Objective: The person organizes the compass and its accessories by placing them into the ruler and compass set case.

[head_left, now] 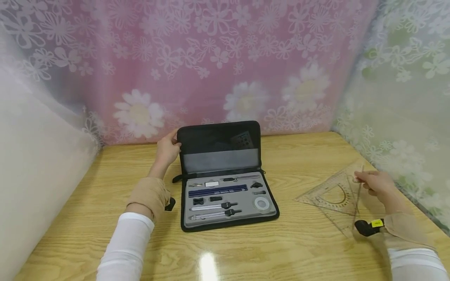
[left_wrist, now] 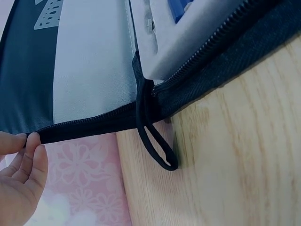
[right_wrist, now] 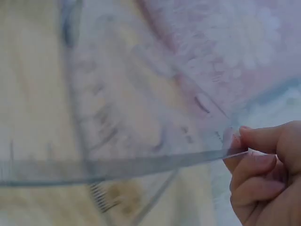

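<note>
A black zip case lies open on the table with its lid raised. At the lid's upper left edge my left hand pinches the rim; in the left wrist view the thumb and fingers hold the zipped border. Over at the right, my right hand pinches clear plastic set squares by one corner. They overlap, and the front one has a half-round cutout and printed markings. In the right wrist view the set square is blurred, with its corner between thumb and fingers.
The case's grey tray holds blue pencils, two compasses, a white eraser, a round tape-like ring and small parts. A stencil shows in the lid. A floral curtain hangs behind the wooden table.
</note>
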`<state>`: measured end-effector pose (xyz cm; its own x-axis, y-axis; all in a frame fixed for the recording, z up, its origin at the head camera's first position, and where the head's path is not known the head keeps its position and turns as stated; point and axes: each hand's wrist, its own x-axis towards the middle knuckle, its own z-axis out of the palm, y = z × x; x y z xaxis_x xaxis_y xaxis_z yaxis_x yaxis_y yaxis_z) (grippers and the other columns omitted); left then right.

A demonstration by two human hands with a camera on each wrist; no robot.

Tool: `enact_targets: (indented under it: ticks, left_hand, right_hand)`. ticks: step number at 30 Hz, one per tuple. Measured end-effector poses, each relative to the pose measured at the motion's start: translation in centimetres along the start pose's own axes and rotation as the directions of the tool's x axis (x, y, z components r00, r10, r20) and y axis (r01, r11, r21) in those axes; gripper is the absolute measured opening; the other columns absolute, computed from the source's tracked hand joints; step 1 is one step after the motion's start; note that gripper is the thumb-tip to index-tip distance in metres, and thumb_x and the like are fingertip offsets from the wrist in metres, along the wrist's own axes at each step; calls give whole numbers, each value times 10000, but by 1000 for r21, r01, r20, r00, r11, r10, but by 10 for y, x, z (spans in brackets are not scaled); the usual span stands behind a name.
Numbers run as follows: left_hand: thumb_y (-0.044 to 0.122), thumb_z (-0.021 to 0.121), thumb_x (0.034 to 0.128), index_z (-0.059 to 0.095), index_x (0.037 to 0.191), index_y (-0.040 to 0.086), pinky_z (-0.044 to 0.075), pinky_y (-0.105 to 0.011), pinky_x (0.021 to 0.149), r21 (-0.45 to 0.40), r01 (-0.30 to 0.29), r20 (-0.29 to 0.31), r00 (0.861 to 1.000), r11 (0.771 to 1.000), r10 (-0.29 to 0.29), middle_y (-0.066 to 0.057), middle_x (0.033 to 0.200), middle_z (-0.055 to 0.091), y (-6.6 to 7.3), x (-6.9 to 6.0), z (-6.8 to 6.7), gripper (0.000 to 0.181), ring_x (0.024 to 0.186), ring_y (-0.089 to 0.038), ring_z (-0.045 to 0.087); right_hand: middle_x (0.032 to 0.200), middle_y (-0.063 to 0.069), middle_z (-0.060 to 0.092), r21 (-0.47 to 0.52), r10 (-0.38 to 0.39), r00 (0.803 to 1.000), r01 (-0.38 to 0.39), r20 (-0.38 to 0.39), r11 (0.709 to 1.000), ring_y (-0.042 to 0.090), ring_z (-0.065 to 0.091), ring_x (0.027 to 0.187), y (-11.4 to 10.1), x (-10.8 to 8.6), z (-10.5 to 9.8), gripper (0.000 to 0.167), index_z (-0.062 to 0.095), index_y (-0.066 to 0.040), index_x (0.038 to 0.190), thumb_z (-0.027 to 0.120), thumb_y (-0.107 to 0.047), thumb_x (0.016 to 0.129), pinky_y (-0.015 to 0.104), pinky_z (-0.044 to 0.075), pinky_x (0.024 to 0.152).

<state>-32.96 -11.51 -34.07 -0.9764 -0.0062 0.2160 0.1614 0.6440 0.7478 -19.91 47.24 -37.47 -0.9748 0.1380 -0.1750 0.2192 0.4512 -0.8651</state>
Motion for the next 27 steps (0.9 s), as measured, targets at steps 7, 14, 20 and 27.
enact_targets:
  ticks: [7,14,20,27]
  left_hand:
    - [-8,505,899,386,1423,122,458,-331,628,53,-36,-48,998,998,39,-186,966,611,-1,5,-6,552,766,-282,624]
    - [6,500,903,393,1421,151,453,-330,625,49,-9,-44,999,999,11,-188,1000,615,-1,2,-7,549,778,-280,617]
    - [21,501,915,370,1435,175,428,-326,620,26,6,-31,1000,1000,-6,-181,1042,599,-2,0,-3,558,802,-274,580]
    - [25,518,904,381,1428,156,443,-343,653,29,1,-26,1000,1000,0,-187,1058,599,-1,0,2,558,874,-295,571]
  right_hand:
    - [792,-66,638,393,-243,970,220,9,893,96,366,518,-62,-1,-2,222,696,-173,856,506,-234,951,289,247,469]
    - [830,-67,637,290,-377,923,382,-75,878,94,422,538,-143,4,33,164,645,-141,915,540,-266,925,241,337,480]
    - [820,-86,647,136,-452,876,475,-168,869,101,476,553,-197,9,69,251,586,-89,997,550,-321,909,215,433,534]
    - [819,-19,660,-202,-614,774,584,-154,786,127,497,515,-243,18,119,300,569,-1,1089,503,-262,958,213,423,515]
